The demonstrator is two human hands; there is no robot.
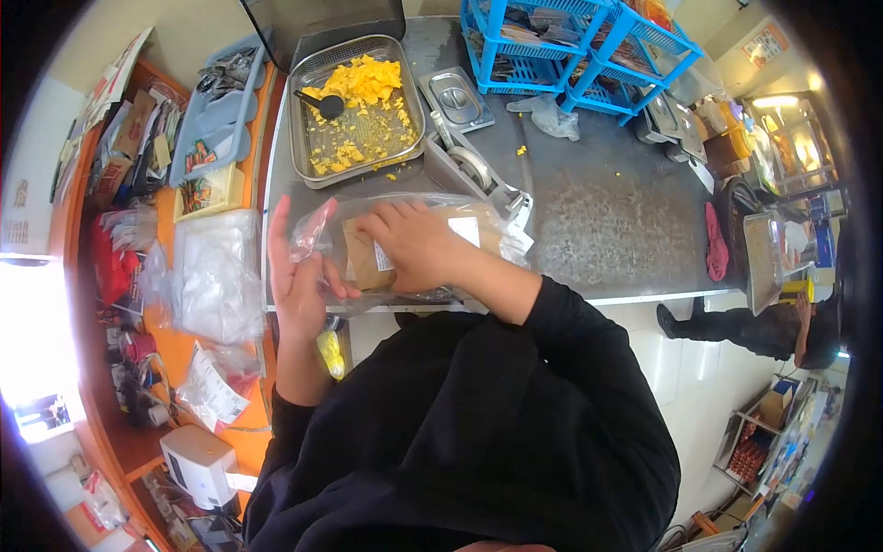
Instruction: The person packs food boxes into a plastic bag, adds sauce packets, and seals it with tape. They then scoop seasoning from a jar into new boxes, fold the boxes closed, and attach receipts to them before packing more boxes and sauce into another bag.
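A clear plastic bag (317,221) lies near the front edge of the metal table, with brown paper packages (361,260) inside bearing white labels (466,228). My right hand (418,244) rests across the bag, its fingers and thumb bent around a brown package. At the bag's left end is my left hand (303,281), fingers apart and a long finger pointing away from me; loose plastic touches it. Just beyond the bag stands a tape dispenser (469,166) with a roll in it.
A perforated metal tray (299,138) holds yellow pieces and a black scoop (324,104). Behind are a lidded steel container (455,98) and blue stacked baskets (524,55). Plastic bags (216,276) cover the orange counter at left. Another person (754,327) stands at right.
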